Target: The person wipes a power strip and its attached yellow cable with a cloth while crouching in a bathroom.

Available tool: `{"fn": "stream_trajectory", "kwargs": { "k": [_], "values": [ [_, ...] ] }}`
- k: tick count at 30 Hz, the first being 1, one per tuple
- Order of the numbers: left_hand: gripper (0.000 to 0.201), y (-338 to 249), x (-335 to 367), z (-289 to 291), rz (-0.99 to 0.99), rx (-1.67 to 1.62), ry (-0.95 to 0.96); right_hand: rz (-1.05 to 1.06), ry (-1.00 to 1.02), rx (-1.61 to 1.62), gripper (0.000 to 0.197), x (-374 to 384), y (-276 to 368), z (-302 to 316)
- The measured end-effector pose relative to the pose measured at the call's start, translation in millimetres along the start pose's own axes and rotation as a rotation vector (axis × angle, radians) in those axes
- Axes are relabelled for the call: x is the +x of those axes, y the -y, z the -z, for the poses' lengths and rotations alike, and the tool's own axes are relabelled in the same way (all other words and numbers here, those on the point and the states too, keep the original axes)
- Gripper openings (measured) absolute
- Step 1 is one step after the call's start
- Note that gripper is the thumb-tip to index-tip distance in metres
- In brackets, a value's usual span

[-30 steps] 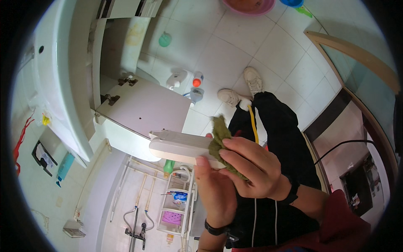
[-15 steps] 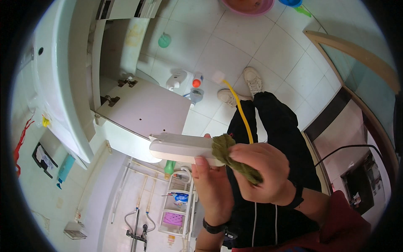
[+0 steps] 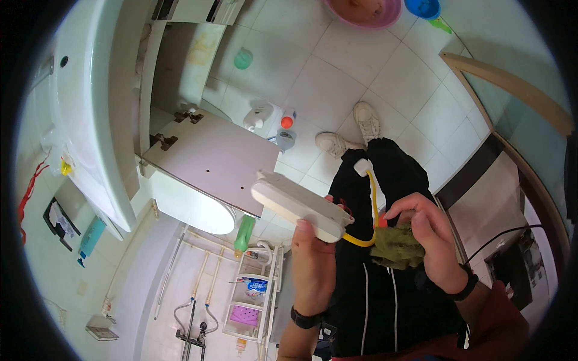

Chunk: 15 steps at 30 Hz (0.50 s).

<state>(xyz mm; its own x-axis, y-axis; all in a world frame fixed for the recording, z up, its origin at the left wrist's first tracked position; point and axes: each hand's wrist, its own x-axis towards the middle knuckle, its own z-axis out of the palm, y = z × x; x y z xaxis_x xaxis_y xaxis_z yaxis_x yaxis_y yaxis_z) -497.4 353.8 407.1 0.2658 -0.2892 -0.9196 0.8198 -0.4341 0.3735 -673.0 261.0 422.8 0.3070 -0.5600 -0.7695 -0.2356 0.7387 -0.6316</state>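
In my left hand (image 3: 315,268) is a long white power strip (image 3: 296,203), tilted down toward the right, with the thumb along its near side and fingertips showing behind it. A yellow cord (image 3: 375,195) curves from its right end up to a white plug (image 3: 362,166) hanging over my trousers. My right hand (image 3: 430,240) holds a crumpled olive-green cloth (image 3: 397,246), apart from the strip and to its right. A small red patch shows beside the right fingers; what it is I cannot tell.
At the left stand a white washbasin (image 3: 102,120) and a cabinet with its door (image 3: 223,159) swung out. Several bottles, among them a red-capped one (image 3: 288,119), stand on the tiled floor. A pink basin (image 3: 367,12) lies far off. A white shelf rack (image 3: 250,295) stands below left.
My right hand with the cloth has moved off the strip to the right. The strip has tilted and shifted right. Its plug now hangs closer, and the cord bends in a loop.
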Motion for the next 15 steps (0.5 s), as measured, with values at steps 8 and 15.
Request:
{"fn": "stream_trajectory", "kwargs": {
  "k": [8,15],
  "values": [
    [0.052,11,-4,13,-0.018,0.127,0.129,-0.050,0.220,0.285,0.035,24,32,-26],
    [0.051,11,-7,18,-0.115,0.101,0.025,0.463,0.201,-0.318,0.025,35,7,-50]
  ]
}}
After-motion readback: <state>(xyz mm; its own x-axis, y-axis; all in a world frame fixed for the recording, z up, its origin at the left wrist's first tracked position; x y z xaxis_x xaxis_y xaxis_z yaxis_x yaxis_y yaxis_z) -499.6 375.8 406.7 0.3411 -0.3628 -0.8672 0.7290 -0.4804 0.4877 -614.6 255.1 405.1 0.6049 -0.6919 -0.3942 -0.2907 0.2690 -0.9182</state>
